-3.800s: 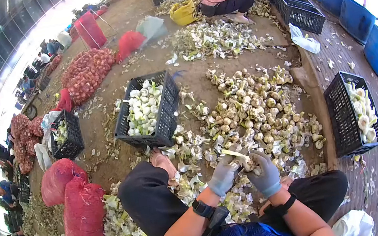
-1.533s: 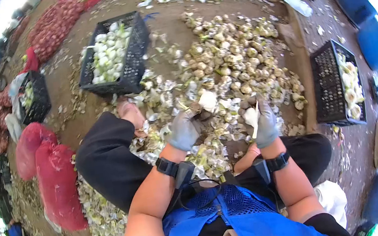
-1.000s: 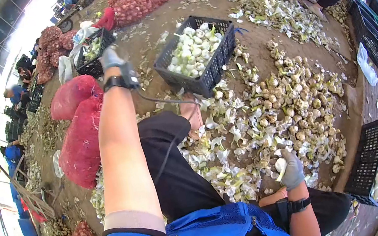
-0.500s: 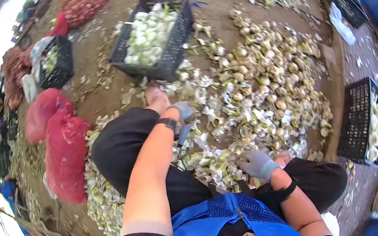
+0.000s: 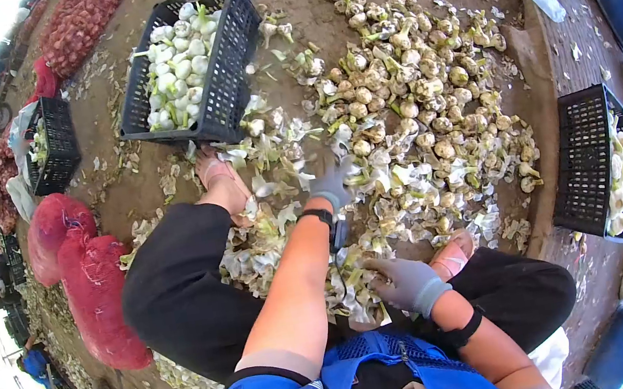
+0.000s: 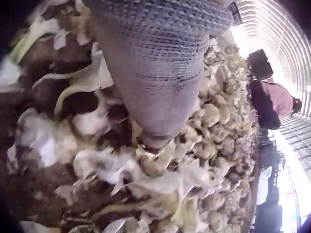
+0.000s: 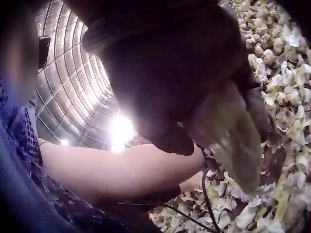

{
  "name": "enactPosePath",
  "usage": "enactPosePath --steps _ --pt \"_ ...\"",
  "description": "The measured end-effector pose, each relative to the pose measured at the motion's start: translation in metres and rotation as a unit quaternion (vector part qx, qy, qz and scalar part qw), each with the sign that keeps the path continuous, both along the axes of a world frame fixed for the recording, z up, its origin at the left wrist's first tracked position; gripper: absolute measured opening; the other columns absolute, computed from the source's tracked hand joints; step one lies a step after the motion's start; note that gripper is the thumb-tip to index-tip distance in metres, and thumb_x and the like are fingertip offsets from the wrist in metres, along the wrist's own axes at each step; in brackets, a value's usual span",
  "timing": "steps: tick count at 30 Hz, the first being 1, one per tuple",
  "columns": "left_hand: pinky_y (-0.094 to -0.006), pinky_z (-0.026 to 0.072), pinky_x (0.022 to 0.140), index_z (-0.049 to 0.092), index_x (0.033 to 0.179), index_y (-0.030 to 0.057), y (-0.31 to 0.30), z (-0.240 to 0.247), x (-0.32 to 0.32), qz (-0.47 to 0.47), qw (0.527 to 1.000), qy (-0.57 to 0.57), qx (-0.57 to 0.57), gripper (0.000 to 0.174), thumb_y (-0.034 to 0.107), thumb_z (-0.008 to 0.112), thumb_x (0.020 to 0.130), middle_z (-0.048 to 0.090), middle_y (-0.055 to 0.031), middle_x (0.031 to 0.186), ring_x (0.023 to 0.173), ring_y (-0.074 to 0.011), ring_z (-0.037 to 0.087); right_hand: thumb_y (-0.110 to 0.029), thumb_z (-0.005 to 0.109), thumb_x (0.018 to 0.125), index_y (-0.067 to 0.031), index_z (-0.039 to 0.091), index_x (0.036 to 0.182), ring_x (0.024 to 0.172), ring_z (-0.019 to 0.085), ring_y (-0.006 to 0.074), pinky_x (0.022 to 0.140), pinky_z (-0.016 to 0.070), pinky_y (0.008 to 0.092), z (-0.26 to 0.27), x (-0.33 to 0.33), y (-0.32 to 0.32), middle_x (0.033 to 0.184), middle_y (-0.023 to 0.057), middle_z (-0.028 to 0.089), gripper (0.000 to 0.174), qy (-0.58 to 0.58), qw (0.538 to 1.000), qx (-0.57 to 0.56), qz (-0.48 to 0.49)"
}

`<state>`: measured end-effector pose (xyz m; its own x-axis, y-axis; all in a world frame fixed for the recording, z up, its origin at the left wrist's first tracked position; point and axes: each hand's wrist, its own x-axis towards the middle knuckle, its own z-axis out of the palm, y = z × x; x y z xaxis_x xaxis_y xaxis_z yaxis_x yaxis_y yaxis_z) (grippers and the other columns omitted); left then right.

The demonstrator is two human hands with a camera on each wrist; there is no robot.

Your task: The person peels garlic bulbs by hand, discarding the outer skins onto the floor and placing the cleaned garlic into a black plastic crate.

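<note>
My gloved left hand (image 5: 333, 184) reaches forward over the near left edge of the heap of unpeeled garlic bulbs (image 5: 425, 87); motion blurs its fingers. In the left wrist view, the left glove (image 6: 155, 73) points down among loose garlic skins (image 6: 112, 167). My gloved right hand (image 5: 407, 285) stays low before my body, fingers curled. It grips a garlic bulb, mostly hidden in the glove; in the right wrist view its pale green stem or leaf (image 7: 233, 141) hangs out past the dark fingers.
A black crate (image 5: 241, 59) of peeled white garlic stands ahead on the left. Another crate (image 5: 583, 159) with garlic is at the right, past a low ledge (image 5: 536, 94). Red mesh sacks (image 5: 100, 301) lie left. My bent legs (image 5: 186, 279) flank the skins.
The left hand first swung out to the far left without its peeled bulb, then came back rightward to the heap. The right hand drew closer to my body, keeping its garlic.
</note>
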<state>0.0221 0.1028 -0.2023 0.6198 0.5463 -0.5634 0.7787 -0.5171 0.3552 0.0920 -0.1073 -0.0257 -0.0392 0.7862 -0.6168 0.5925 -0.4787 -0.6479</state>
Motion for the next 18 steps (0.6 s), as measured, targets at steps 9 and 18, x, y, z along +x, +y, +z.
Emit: enactPosePath --steps 9,18 --pt "-0.0429 0.0240 0.109 0.043 0.137 0.0145 -0.102 0.009 -0.060 -0.540 0.724 0.254 -0.346 0.060 0.037 0.054 0.083 0.034 -0.0140 0.145 0.134 -0.0295 0.030 -0.038 0.051 0.086 -0.0158 0.054 0.121 0.085 0.061 0.0380 0.075 0.0481 0.0456 0.018 0.005 0.008 0.093 0.0201 0.064 0.042 0.004 1.000 -0.001 -0.001" --pt "-0.0435 0.0494 0.077 0.058 0.111 0.0101 0.107 0.001 -0.005 0.183 0.947 -0.128 0.231 0.036 0.014 0.057 0.075 0.062 -0.0196 0.103 0.090 -0.0375 0.061 -0.034 0.050 0.086 -0.0123 0.053 0.120 0.094 0.060 0.0360 0.081 0.0479 0.0433 0.011 0.004 0.002 0.103 0.0187 0.062 0.040 0.005 1.000 0.013 0.009"
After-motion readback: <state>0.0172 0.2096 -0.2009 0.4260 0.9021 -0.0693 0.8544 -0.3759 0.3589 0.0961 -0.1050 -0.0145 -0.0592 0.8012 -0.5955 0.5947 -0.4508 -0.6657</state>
